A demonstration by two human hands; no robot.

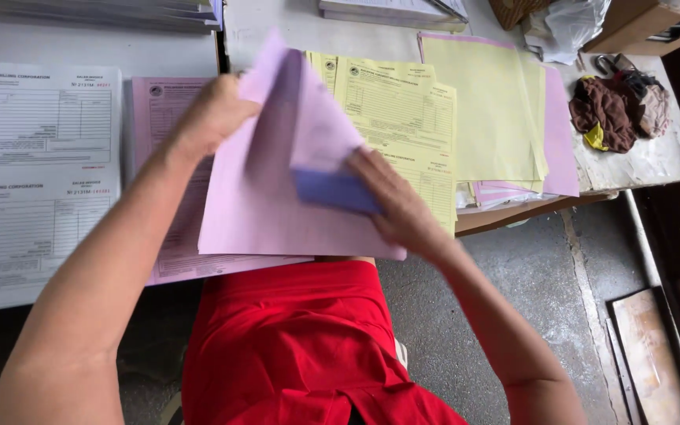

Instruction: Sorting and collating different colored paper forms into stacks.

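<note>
A person in a red shirt (293,346) works at a cluttered surface (655,161), both hands closed on one large pink sheet (277,212). The left hand (212,116) grips the sheet's far upper edge and lifts it; the right hand (399,206) pinches the near right edge, where a blue underside (332,189) is folded up into view. The sheet looks light, thin and floppy, likely to crease or slip, so taking it by two opposite edges seems the safest hold. Beneath the left hand lies one stack of pink printed forms (168,126); outward of that hand, one stack of white forms (37,181). Beyond the right hand are two piles of yellow paper, one printed (403,118) and one blank (482,110), and further out one heap of rags (615,110).
</note>
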